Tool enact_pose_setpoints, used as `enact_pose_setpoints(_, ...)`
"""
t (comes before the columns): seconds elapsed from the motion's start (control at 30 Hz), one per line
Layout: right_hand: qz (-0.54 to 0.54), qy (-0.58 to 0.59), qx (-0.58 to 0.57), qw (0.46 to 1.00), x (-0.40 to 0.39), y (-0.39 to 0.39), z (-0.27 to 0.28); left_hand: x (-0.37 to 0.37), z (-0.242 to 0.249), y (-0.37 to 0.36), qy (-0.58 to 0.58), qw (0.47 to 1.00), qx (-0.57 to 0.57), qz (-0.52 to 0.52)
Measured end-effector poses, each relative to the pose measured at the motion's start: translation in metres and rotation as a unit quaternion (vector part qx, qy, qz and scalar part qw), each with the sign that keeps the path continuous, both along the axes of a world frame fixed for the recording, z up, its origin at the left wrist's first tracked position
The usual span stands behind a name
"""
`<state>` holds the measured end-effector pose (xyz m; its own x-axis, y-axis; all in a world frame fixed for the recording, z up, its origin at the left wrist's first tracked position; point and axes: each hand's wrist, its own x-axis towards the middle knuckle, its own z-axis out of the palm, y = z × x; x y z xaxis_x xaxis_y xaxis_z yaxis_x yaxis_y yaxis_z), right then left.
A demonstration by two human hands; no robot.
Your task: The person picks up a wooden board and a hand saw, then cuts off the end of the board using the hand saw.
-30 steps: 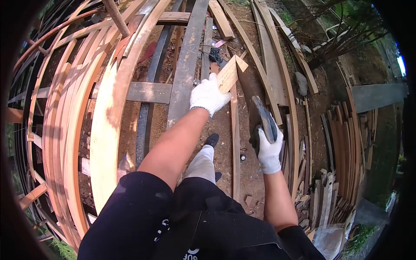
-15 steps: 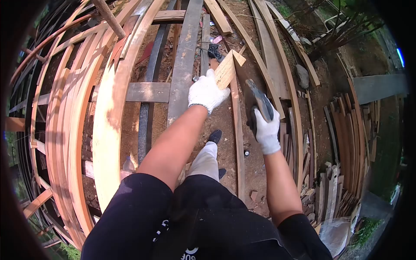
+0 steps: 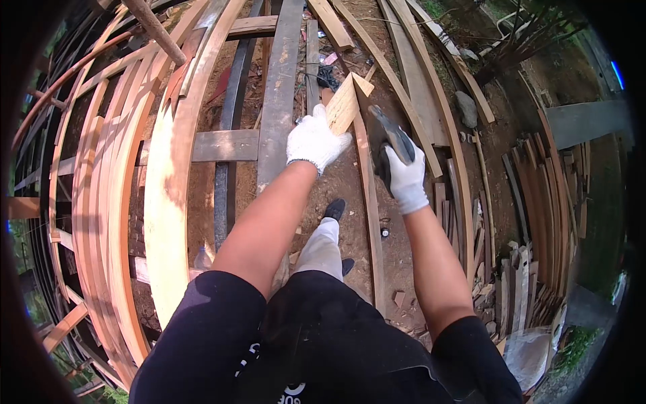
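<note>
My left hand, in a white knitted glove, is closed round the near part of a short pale board. The board's pointed far end lies above a long narrow plank. In my right hand, also white-gloved, is the black and grey handle of a handsaw, gripped with the fingers wrapped round it. The saw's blade runs forward from the handle to the board's right edge and is seen nearly edge-on, so its teeth are hard to make out.
Long planks lie side by side on the left over dark beams. A narrow plank runs beside my feet. Stacked wood strips and a grey stone are to the right. A wooden pole slants in at upper left.
My right hand has moved forward with the saw, toward the board. My left hand keeps its hold on the board, and the whole view has shifted slightly.
</note>
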<state>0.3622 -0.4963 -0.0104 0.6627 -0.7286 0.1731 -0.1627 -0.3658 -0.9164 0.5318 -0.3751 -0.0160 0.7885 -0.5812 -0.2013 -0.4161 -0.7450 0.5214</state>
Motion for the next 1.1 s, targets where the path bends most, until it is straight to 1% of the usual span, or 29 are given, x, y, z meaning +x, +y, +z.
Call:
enact_pose_setpoints(0.03, -0.010, 0.043, -0.033, 0.998, 0.054, -0.019, -0.003, 0.000, 0.001, 0.001, 0.006, 1.000, -0.015, -0.005)
enact_pose_setpoints(0.07, -0.011, 0.145, -0.044, 0.988, 0.087, -0.021, 0.024, 0.003, 0.005, -0.002, -0.005, 1.000, -0.021, -0.009)
enact_pose_setpoints(0.1, -0.012, 0.142, -0.045, 0.989, 0.082, -0.018, 0.030, 0.003, 0.006, -0.002, -0.008, 1.000, -0.020, -0.002)
enact_pose_setpoints(0.17, -0.002, 0.085, -0.040, 0.996, 0.044, 0.002, 0.029, -0.002, 0.000, 0.002, 0.004, 1.000, -0.022, -0.002)
enact_pose_setpoints(0.2, -0.009, 0.065, -0.035, 0.997, -0.002, 0.023, 0.034, -0.001, 0.001, 0.001, 0.004, 1.000, -0.027, 0.004)
enact_pose_setpoints(0.23, -0.001, 0.085, 0.004, 0.996, -0.050, 0.045, 0.046, 0.002, 0.001, 0.001, -0.001, 1.000, -0.026, 0.000)
enact_pose_setpoints(0.27, 0.009, 0.064, 0.060, 0.996, -0.099, 0.065, 0.053, 0.001, -0.002, 0.003, 0.001, 1.000, -0.018, -0.009)
enact_pose_setpoints(0.37, 0.017, 0.073, 0.175, 0.982, -0.149, 0.081, 0.082, 0.000, -0.001, 0.001, 0.001, 1.000, -0.011, 0.007)
enact_pose_setpoints(0.47, -0.004, 0.032, -0.001, 0.999, -0.030, 0.018, 0.003, -0.001, -0.001, 0.005, 0.003, 1.000, -0.003, -0.009)
enact_pose_setpoints(0.5, -0.005, 0.031, -0.048, 0.998, 0.029, 0.002, 0.006, 0.000, -0.001, 0.003, 0.014, 1.000, -0.002, 0.000)
enact_pose_setpoints(0.53, -0.043, 0.105, -0.078, 0.991, 0.074, -0.008, 0.025, 0.002, 0.001, -0.001, 0.022, 1.000, -0.005, 0.013)
enact_pose_setpoints(0.57, -0.040, 0.099, -0.082, 0.991, 0.083, -0.016, 0.031, -0.001, 0.003, -0.002, -0.007, 1.000, -0.005, 0.027)
enact_pose_setpoints(0.6, -0.016, 0.080, -0.060, 0.995, 0.077, -0.013, 0.030, -0.002, 0.002, 0.002, -0.003, 1.000, 0.003, 0.021)
enact_pose_setpoints(0.63, 0.003, 0.071, -0.035, 0.997, 0.059, -0.007, 0.026, -0.003, -0.002, 0.006, 0.008, 1.000, -0.007, -0.005)
enact_pose_setpoints(0.67, 0.013, 0.068, -0.036, 0.997, 0.011, 0.016, 0.034, 0.001, -0.004, 0.003, 0.010, 0.999, -0.027, -0.020)
enact_pose_setpoints(0.73, 0.032, 0.061, -0.038, 0.997, -0.083, 0.062, 0.052, 0.004, -0.005, 0.003, 0.004, 1.000, -0.021, -0.016)
enact_pose_setpoints(0.8, -0.008, 0.030, 0.135, 0.990, -0.155, 0.098, 0.087, 0.001, -0.002, 0.001, -0.003, 1.000, -0.009, -0.005)
enact_pose_setpoints(0.83, -0.010, 0.043, 0.139, 0.989, -0.149, 0.084, 0.082, 0.002, -0.008, 0.001, -0.018, 1.000, -0.014, -0.006)
enact_pose_setpoints(0.93, -0.013, 0.045, 0.167, 0.985, -0.060, 0.033, 0.034, 0.002, -0.002, 0.001, -0.005, 1.000, -0.006, -0.003)
enact_pose_setpoints(0.97, -0.001, 0.016, -0.070, 0.997, 0.002, 0.004, -0.005, 0.001, 0.000, 0.001, -0.011, 1.000, -0.008, -0.009)
enact_pose_setpoints(1.0, -0.032, 0.066, -0.108, 0.991, 0.059, -0.006, 0.007, 0.002, -0.002, 0.001, -0.008, 1.000, -0.014, -0.007)
enact_pose_setpoints(1.03, -0.012, 0.128, -0.013, 0.992, 0.097, -0.016, 0.028, 0.002, -0.001, 0.001, -0.003, 1.000, -0.020, -0.004)
enact_pose_setpoints(1.07, -0.022, 0.148, -0.070, 0.986, 0.102, -0.016, 0.029, 0.005, 0.001, -0.001, -0.006, 1.000, -0.021, -0.004)
enact_pose_setpoints(1.1, -0.014, 0.112, -0.041, 0.993, 0.082, -0.009, 0.031, 0.007, 0.000, -0.001, -0.004, 0.999, -0.030, -0.008)
